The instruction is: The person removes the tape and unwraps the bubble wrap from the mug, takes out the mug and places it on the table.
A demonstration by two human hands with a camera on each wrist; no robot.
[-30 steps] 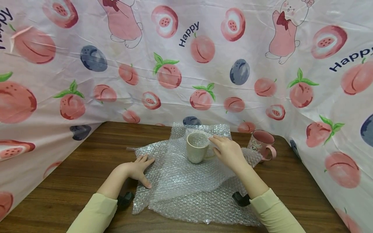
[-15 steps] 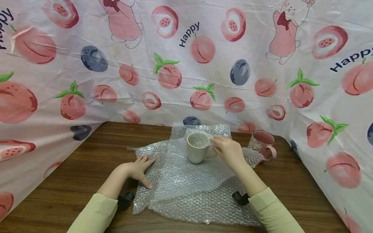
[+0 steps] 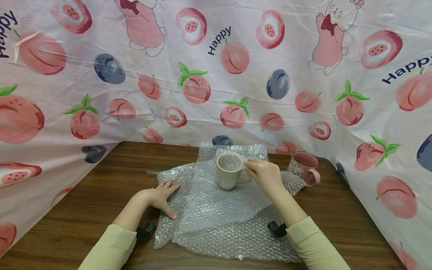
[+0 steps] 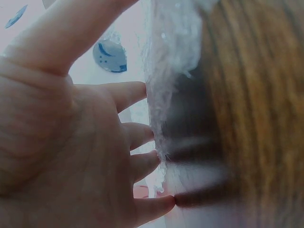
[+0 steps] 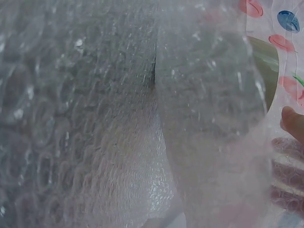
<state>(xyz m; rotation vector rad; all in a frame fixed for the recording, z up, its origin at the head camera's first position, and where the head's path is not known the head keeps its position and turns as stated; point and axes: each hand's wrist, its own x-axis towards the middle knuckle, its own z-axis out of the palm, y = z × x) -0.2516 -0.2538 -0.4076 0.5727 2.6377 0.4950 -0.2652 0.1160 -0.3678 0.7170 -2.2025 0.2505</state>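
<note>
A cream mug (image 3: 227, 179) stands upright on layered bubble wrap (image 3: 216, 210), with clear wrap lying inside its rim. My left hand (image 3: 161, 197) rests with spread fingers on the wrap's left part; in the left wrist view, the fingertips of that hand (image 4: 80, 142) touch the sheet's edge. Beside the mug's rim, above its handle, my right hand (image 3: 266, 174) pinches a piece of the wrap. Through the right wrist camera, bubble wrap (image 5: 213, 95) covers most of the view, some fingers show behind it, and the thumb (image 5: 293, 122) is in front.
A pink mug (image 3: 303, 167) with a white pattern stands behind and right of my right hand, its lower part partly behind the wrap. Brown wooden table (image 3: 111, 180) surrounds the wrap. A fruit-printed cloth (image 3: 202, 82) hangs behind and at both sides.
My right hand has shifted very slightly, its thumb drawn in closer to the fingers. The left hand and both mugs look unmoved.
</note>
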